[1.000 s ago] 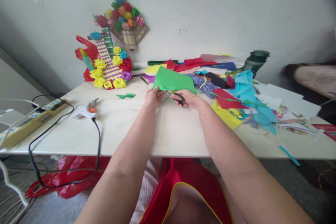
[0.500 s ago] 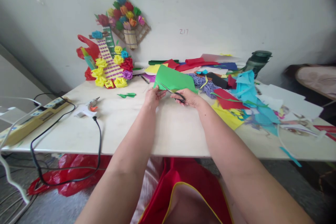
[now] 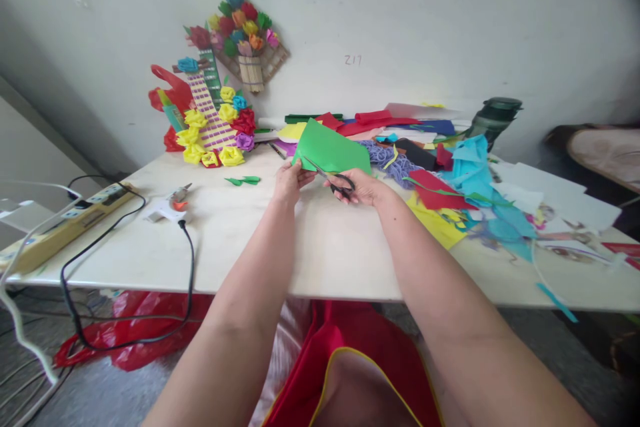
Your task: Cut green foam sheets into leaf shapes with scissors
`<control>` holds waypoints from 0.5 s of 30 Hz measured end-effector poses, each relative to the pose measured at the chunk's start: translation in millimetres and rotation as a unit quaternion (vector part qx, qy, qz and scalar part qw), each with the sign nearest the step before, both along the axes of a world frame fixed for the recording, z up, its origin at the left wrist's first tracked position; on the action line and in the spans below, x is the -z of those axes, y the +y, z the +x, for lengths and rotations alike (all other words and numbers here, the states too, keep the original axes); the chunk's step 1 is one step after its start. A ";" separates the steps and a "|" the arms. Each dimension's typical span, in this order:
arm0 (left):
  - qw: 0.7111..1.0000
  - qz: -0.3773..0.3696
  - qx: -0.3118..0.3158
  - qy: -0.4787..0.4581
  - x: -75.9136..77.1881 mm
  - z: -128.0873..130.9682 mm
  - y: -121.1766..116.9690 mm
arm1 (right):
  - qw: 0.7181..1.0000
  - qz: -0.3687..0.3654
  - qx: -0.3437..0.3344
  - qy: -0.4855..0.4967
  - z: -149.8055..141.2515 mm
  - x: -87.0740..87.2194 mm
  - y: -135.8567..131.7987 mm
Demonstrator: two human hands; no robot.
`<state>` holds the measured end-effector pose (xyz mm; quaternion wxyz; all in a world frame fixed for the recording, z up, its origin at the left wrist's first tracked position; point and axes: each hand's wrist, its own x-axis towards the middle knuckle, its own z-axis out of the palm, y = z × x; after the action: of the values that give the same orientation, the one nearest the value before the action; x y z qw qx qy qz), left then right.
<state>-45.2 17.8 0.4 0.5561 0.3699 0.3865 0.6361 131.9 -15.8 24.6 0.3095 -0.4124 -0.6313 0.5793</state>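
A green paper sheet [image 3: 333,148] is held up over the middle of the white table [image 3: 330,247]. My left hand [image 3: 290,181] pinches its lower left edge. My right hand [image 3: 364,188] is closed through the black handles of the scissors [image 3: 333,180], whose blades reach into the sheet's lower edge. A small green paper cut-out [image 3: 242,181] lies on the table to the left of my hands.
A heap of coloured paper scraps [image 3: 450,167] covers the right and back of the table. A paper-flower craft piece [image 3: 215,120] leans on the wall, back left. A glue gun [image 3: 167,208] with a black cord and a power strip [image 3: 70,220] lie left. A dark green bottle [image 3: 493,117] stands back right.
The scissors have worked slightly further along the green sheet, and both hands with the sheet have shifted a little up and right in view. Nothing else moved.
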 end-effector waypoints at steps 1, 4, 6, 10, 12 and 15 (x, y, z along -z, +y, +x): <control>1.000 0.000 -0.004 0.003 0.0 -0.5 0.2 | 1.000 0.001 -0.004 -0.003 -0.6 -1.0 -0.7; 1.000 -0.001 -0.008 0.015 -0.9 -1.5 -0.1 | 0.999 0.017 -0.021 -0.019 -1.6 -3.2 -2.0; 1.000 -0.001 -0.006 0.022 -2.0 -1.9 -1.1 | 0.998 0.033 -0.031 -0.034 -0.8 -3.5 -1.3; 0.999 0.001 0.006 0.037 -3.7 -1.8 -3.3 | 0.995 0.061 -0.046 -0.057 3.7 -2.0 2.2; 0.999 0.005 0.014 0.041 -3.8 -1.3 -3.8 | 0.995 0.071 -0.048 -0.060 6.2 -1.1 3.7; 0.999 0.010 0.021 0.044 -3.1 -0.1 -4.0 | 0.994 0.075 -0.046 -0.063 8.7 0.2 4.9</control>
<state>-45.3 13.8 3.5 0.5476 0.4112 0.3964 0.6114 140.7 -10.9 24.5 0.2727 -0.3942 -0.7094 0.5167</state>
